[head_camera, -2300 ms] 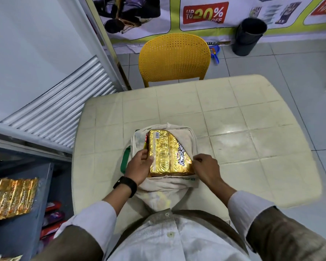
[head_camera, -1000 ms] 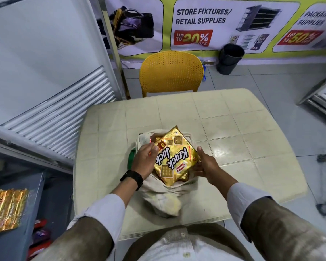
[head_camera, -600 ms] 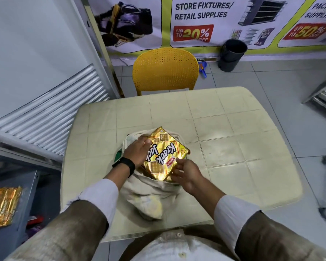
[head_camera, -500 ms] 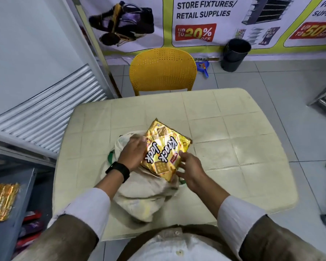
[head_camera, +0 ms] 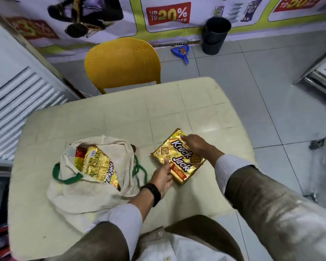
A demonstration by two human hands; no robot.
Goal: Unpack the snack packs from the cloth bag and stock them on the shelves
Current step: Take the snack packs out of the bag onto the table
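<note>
Snack pack [head_camera: 179, 157]: flat on table [head_camera: 120, 117] beside cloth bag [head_camera: 94, 187], staged for shelving; your left hand [head_camera: 163, 178] and right hand [head_camera: 193, 143] rest spread on it.

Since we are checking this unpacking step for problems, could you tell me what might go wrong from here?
The Krack Jack pack lies flat on the table under the fingertips of the left hand and right hand; neither visibly grips it, so a quick lift could fumble the glossy foil. The cloth bag slumps open near the table's near left edge with another gold pack poking out; a nudge might spill it.
</note>
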